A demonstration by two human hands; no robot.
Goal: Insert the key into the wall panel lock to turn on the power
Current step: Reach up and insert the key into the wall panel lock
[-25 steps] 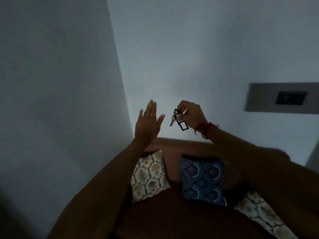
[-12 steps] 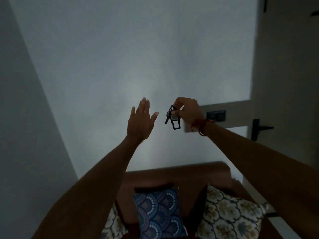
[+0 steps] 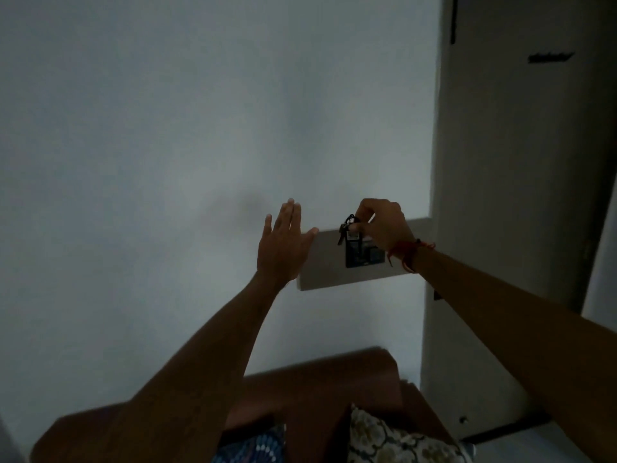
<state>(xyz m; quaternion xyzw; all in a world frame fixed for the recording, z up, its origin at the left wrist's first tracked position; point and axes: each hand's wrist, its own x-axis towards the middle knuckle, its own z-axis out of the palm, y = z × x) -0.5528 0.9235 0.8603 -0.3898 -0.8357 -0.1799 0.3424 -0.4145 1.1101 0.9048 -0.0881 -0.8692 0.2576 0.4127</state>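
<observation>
Head view now has the wall panel (image 3: 329, 262) at centre right, where half a second ago it sat behind the wrist. The right hand (image 3: 384, 225) pinches the key bunch (image 3: 349, 227) just above the dark lock plate (image 3: 365, 257); insertion looks imminent. The left hand (image 3: 283, 248) is spread open and empty at the panel's left edge. Dim room, pale wall (image 3: 167, 162), brown sofa (image 3: 317, 379) at bottom

— What is carrying things at the bottom of the frame?
— A brown sofa (image 3: 320, 379) is standing against the wall.
— What is lying on it?
— A blue patterned cushion (image 3: 253, 447) and a cream patterned cushion (image 3: 394, 439), side by side.
</observation>
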